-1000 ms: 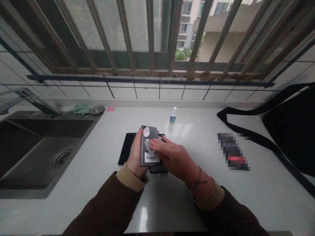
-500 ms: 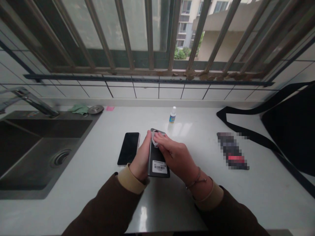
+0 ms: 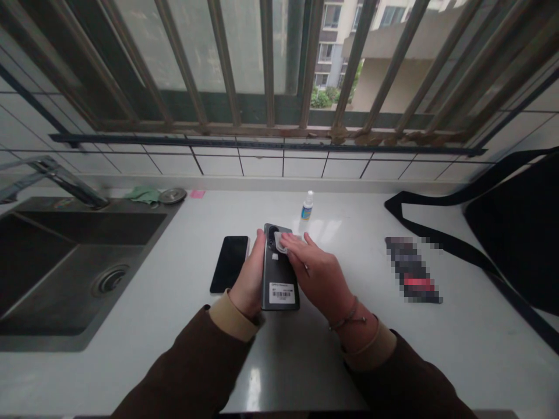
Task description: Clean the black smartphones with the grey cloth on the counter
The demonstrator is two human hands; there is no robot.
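My left hand [image 3: 250, 279] grips a dark smartphone [image 3: 279, 272] by its left side, thumb along the edge. The phone's back faces up, with a white barcode label [image 3: 282, 293] near its lower end and a round camera bump at the top. With closed fingers my right hand [image 3: 318, 270] presses a small white wipe [image 3: 280, 241] onto the back beside the camera bump. A second phone [image 3: 229, 263] lies screen up on the counter, left of my left hand. Beyond the held phone stands a small white spray bottle [image 3: 307, 206] with a blue and yellow label.
To the left is a steel sink [image 3: 82, 343] with a faucet [image 3: 65, 180]. A green cloth [image 3: 143, 195], a metal drain lid [image 3: 173, 196] and a pink slip [image 3: 198, 194] lie behind it. At right are a blurred-out item [image 3: 413, 270] and a black bag [image 3: 519, 227] with a strap.
My right hand has slid slightly right with the wipe, and more of the phone's camera bump shows. The phone is tilted a little differently in my left hand.
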